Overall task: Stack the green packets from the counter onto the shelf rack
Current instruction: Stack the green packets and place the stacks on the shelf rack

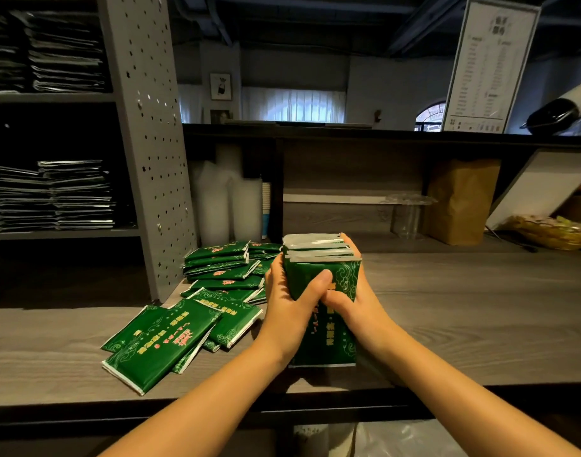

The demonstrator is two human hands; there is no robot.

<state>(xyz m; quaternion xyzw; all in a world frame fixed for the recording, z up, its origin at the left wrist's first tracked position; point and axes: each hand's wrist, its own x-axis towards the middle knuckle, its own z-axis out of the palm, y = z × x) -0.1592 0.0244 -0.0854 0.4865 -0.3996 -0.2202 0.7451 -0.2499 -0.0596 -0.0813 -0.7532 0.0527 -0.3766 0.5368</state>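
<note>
- Rack [144, 127], at 9 to 10 o'clock: its upper and middle shelves each hold flat stacks of dark packets [52, 192]. In this light I cannot tell whether they are green. The bay beneath is too dark to read.
- Worktop [447, 308]: it runs across the view and carries everything below.
- Loose packets [223, 268], at 10 o'clock from the hands: a slumped heap sits against the rack's side panel, and a few more lie flat nearer the front edge. None of these is on the rack yet.
- Bundle [319, 268], dead centre: several green packets are held on end with their white seams up and the lower edge seemingly on the worktop. The step looks like squaring up. Tap the bundle level on the worktop, keep even pressure on both faces so no packet slides out, then carry it flat towards 9 o'clock.
- Bag [460, 199], brown paper, at 1 o'clock: it stands upright with its top folded shut, so its contents are hidden.
- Basket [552, 235], at 2 o'clock: it holds yellowish items too blurred to name.
- Left hand [286, 298]: its fingers wrap the bundle's left side and the thumb lies across the front.
- Right hand [358, 301]: its fingers are curled round the bundle's right side and far edge, gripping it.
</note>
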